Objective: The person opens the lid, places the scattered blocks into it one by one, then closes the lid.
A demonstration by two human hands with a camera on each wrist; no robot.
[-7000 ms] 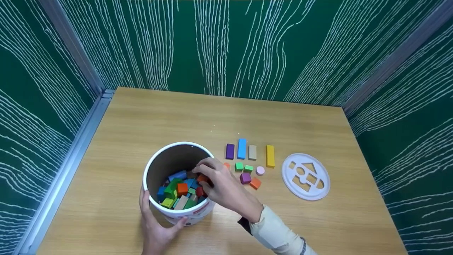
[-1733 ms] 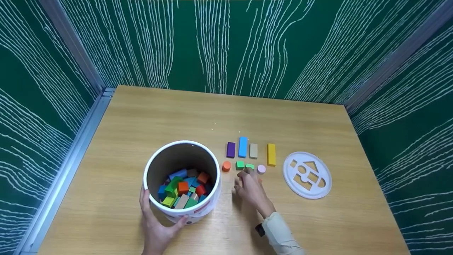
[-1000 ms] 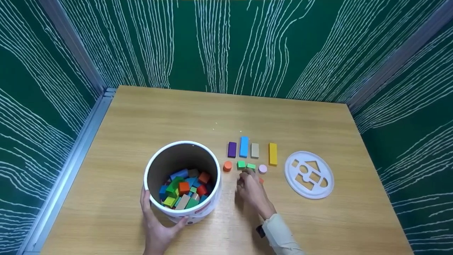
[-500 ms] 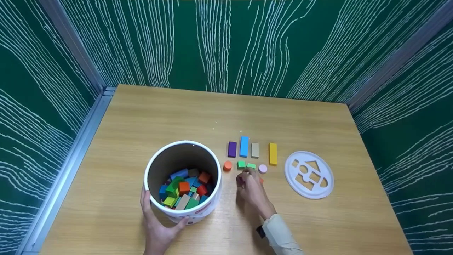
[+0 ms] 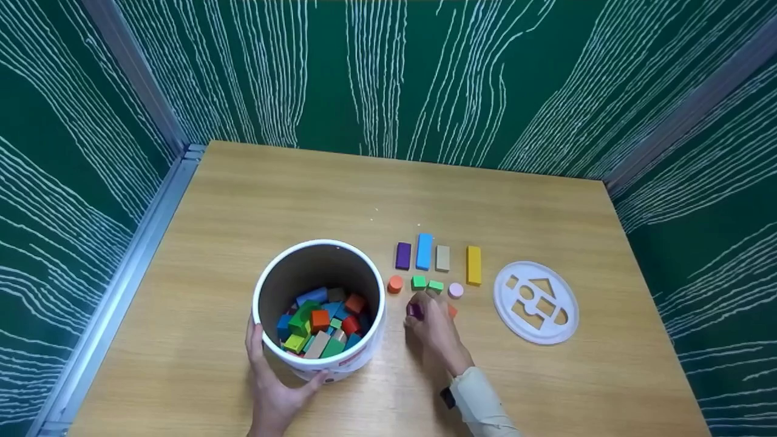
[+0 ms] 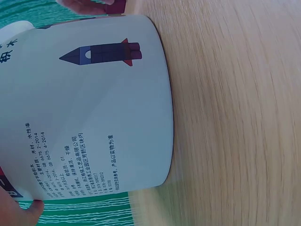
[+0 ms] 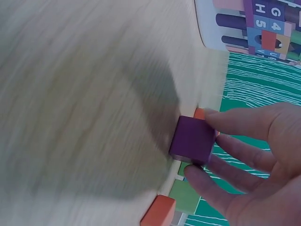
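My left hand [image 5: 276,388] grips the side of a white bucket [image 5: 379,303], thumb in front and fingers at its left. Inside the bucket lie many coloured wooden blocks [image 5: 320,320]. Part of the hand [image 6: 16,212] shows against the printed bucket wall [image 6: 108,103] in the left wrist view. To the right of the bucket, my right hand [image 5: 437,328] pinches a purple cube [image 7: 193,139] between thumb and fingers, at or just above the table. Close by are two small green blocks [image 5: 419,283], a pink cylinder [image 5: 456,291] and a partly hidden orange block [image 5: 452,311].
Behind them stand a purple block [image 5: 403,256], a blue block [image 5: 424,252], a beige block [image 5: 442,258] and a yellow block [image 5: 473,265]. An orange cylinder [image 5: 395,284] is beside the bucket. A white lid with cut-out shapes [image 5: 503,309] lies at right. Green walls enclose the table.
My right hand has come out of the bucket to the blocks on the table and now holds the purple cube, turned slightly. My left hand has stayed on the bucket.
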